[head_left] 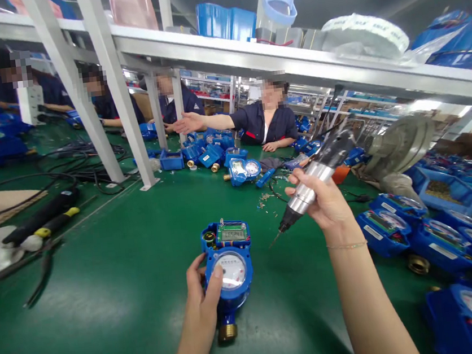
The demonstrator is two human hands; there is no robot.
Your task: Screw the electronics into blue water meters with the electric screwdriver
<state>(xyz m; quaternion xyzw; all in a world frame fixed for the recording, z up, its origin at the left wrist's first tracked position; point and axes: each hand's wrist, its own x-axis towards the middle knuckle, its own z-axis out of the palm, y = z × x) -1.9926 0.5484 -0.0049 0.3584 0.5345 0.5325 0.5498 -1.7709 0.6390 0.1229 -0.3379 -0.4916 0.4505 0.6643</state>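
On the green table, in a busy workshop with a grey metal shelf running overhead, a blue water meter lay flat near the front edge. Its long axis ran away from the person: the brass fitting pointed back toward them, the round dial faced up, and the small display sat at the far end. The left hand was curled loosely around the meter's near left side, thumb resting on the dial rim. The right hand was closed around an electric screwdriver, held in the air to the right of the meter and apart from it, tilted so its tip pointed down and left toward the table. More blue meters lay crowded at the right. Pliers and a black-handled tool lay at the left. Across the table a co-worker in a dark shirt sat with one arm stretched out.
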